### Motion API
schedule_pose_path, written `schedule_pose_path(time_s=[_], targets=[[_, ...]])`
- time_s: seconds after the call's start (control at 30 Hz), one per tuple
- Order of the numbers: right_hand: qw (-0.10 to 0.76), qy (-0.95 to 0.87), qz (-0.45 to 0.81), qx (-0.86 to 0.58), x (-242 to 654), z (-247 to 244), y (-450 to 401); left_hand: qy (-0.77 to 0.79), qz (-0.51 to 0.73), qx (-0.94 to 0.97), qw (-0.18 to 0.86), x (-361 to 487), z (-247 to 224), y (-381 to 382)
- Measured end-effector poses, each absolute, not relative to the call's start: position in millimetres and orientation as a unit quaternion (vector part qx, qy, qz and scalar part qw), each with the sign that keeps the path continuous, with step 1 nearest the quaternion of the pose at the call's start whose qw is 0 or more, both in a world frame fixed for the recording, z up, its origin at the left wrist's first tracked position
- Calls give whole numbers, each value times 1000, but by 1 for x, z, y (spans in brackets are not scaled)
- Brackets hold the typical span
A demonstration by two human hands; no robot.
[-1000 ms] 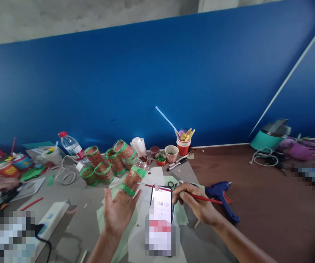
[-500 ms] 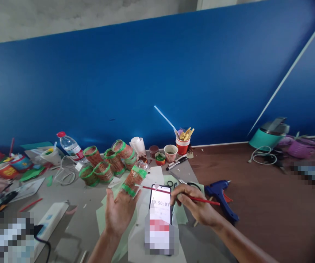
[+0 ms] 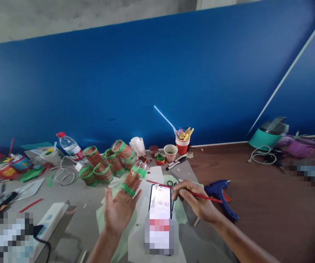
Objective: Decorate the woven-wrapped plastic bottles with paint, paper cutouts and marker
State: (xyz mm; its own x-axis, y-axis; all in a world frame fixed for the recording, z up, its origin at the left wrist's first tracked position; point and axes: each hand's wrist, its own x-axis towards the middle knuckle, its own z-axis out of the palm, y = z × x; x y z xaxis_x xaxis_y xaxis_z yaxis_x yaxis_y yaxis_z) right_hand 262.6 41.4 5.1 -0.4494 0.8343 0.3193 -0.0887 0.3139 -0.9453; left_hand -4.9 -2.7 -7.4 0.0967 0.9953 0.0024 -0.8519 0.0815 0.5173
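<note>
The middle fingers of my left hand [image 3: 120,213] are inside a cut plastic bottle piece [image 3: 131,181], painted brown with green bands at both ends; it sits over them like a sleeve. Thumb and little finger stick out on either side. My right hand [image 3: 191,201] pinches a thin red paintbrush [image 3: 208,198] that points left. Its tip is close beside the bottle piece's upper green band; whether it touches, I cannot tell. Under the brush lies a phone [image 3: 160,210] showing a running timer, on white and pale green paper [image 3: 183,215].
Several similar painted bottle pieces [image 3: 104,172] stand behind my left hand. Small cups of green paint [image 3: 160,157], a red cup of plastic cutlery [image 3: 183,146] and markers [image 3: 176,163] are at the back. A blue glue gun [image 3: 223,199] lies right; a power strip [image 3: 50,223] lies left.
The paintbrush tip has shifted up and right, from the lower green band to near the upper one. The left hand barely moved. Another person's hand at the far left has gone from view.
</note>
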Motion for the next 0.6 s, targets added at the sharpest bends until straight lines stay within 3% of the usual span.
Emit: schedule_pose_path(time_s=[0.3, 0.6], targets=[[459, -669, 521, -266, 263, 1, 44, 46, 627, 245, 738, -14, -13, -1], [455, -688, 497, -270, 266, 2, 43, 38, 623, 237, 744, -15, -15, 3]])
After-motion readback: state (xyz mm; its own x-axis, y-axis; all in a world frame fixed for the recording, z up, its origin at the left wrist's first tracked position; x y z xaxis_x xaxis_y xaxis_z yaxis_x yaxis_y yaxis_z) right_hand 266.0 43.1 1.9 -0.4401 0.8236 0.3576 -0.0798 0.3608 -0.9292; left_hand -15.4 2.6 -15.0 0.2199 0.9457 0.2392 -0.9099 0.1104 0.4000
